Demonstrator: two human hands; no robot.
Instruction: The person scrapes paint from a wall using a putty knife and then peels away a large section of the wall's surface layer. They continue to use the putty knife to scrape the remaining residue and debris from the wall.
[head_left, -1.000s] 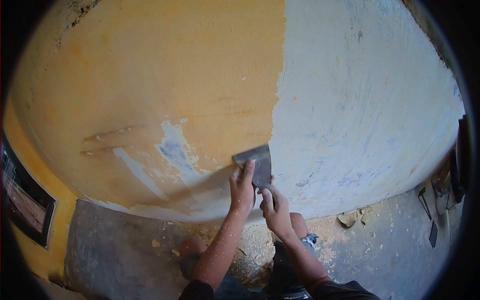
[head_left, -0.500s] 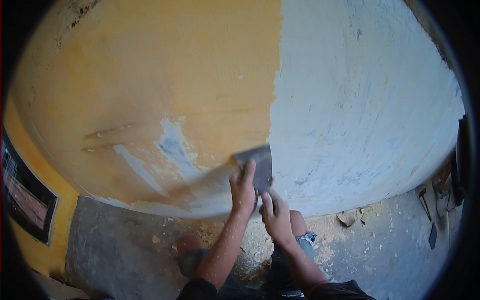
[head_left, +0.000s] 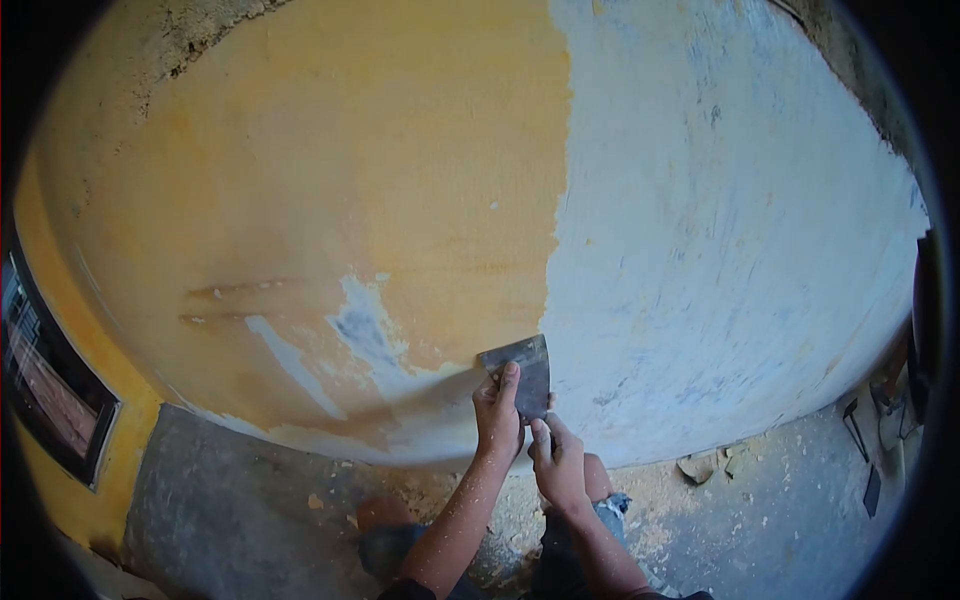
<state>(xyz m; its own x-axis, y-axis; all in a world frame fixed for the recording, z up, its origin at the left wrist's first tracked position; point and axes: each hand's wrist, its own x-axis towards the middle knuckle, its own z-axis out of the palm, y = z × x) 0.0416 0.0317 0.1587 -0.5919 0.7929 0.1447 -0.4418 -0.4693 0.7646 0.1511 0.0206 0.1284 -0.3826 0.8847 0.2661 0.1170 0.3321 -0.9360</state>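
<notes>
A dark flat scraper [head_left: 532,372] has its wide edge up against the wall, at the lower end of the border between yellow paint [head_left: 430,180] and the pale scraped surface [head_left: 680,260]. My left hand [head_left: 497,412] grips the blade's left side, thumb lying on its face. Just below and to the right, my right hand [head_left: 558,462] is closed round the scraper's lower end, which its fingers mostly hide. Pale flecks of paint cling to my left forearm.
Paint chips litter the grey floor [head_left: 230,500] around my knees. Larger curled flakes [head_left: 697,468] lie at the wall's foot. A dark-framed window [head_left: 100,430] is at the far left; dark objects [head_left: 872,490] lie at the far right.
The view has shifted upward, so wall, hands and scraper appear lower in the picture. Both hands keep their hold, and the scraper still sits near the paint border.
</notes>
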